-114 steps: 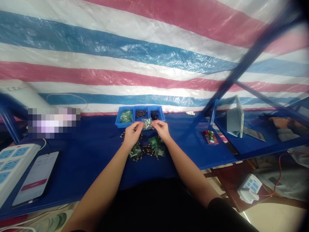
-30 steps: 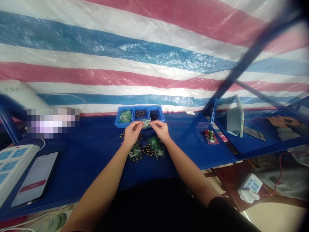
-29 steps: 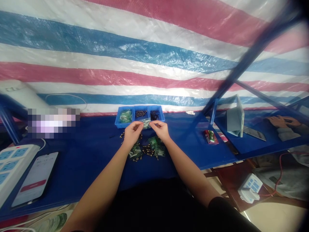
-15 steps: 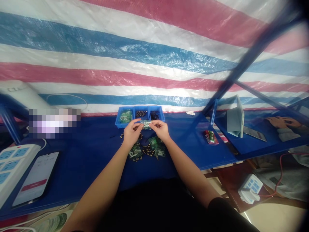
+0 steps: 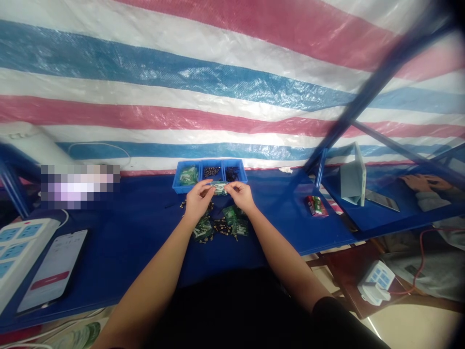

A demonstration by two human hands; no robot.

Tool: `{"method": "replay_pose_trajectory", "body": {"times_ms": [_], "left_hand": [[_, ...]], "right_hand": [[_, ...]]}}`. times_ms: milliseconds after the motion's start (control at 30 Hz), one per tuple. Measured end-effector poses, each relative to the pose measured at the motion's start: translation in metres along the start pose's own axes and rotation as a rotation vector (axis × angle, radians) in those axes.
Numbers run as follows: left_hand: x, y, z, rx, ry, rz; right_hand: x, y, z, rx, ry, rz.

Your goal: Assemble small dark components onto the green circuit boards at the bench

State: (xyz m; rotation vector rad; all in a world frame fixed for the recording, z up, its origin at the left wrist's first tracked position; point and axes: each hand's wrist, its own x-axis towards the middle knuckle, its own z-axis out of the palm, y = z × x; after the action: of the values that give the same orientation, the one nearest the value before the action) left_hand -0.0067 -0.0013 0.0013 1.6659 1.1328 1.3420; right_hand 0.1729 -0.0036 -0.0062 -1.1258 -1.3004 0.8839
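L hand [image 5: 198, 200] & R hand [image 5: 240, 196] fingertips pinch clear plastic pkt [image 5: 219, 188] nearside of blue 3-bay tray [image 5: 184, 189], now narrower vs. a sec ago, prob. folding.

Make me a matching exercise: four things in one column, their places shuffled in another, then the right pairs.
Things
1. Small clear plastic packet of pale pieces
2. Blue plastic three-compartment tray
3. Rectangular dark-edged smartphone
4. Small red-and-green box

Places
A. Beside the long white power strip
B. Right of the bare right forearm
C. Held between left hand and right hand
D. Near the multicoloured striped plastic sheet

Pairs: 1-C, 2-D, 3-A, 4-B
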Motion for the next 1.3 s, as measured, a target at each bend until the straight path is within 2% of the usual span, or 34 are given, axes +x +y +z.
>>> {"method": "replay_pose_trajectory", "body": {"times_ms": [333,600,867,1033,1167,1300], "left_hand": [[-0.0017,0.0017,0.0009,0.034,-0.038,0.016],[-0.0027,-0.0003,0.0029,0.006,-0.029,0.009],[-0.0019,0.0043,-0.0018,0.147,0.022,0.05],[-0.0014,0.0045,-0.0002,0.062,0.051,0.018],[-0.0008,0.0054,0.0003,0.011,0.021,0.023],[-0.0021,0.0075,0.0,0.088,0.043,0.073]], "right_hand": [[-0.0033,-0.0058,0.0033,0.038,-0.112,-0.058],[-0.0021,-0.0039,0.0013,0.055,0.028,-0.04],[-0.0036,-0.0041,0.0041,0.101,-0.094,-0.032],[-0.0051,-0.0026,0.0065,0.062,-0.151,-0.033],[-0.0049,-0.0025,0.0058,0.034,-0.095,-0.103],[-0.0051,-0.0037,0.0037,-0.021,-0.044,-0.06]]}}
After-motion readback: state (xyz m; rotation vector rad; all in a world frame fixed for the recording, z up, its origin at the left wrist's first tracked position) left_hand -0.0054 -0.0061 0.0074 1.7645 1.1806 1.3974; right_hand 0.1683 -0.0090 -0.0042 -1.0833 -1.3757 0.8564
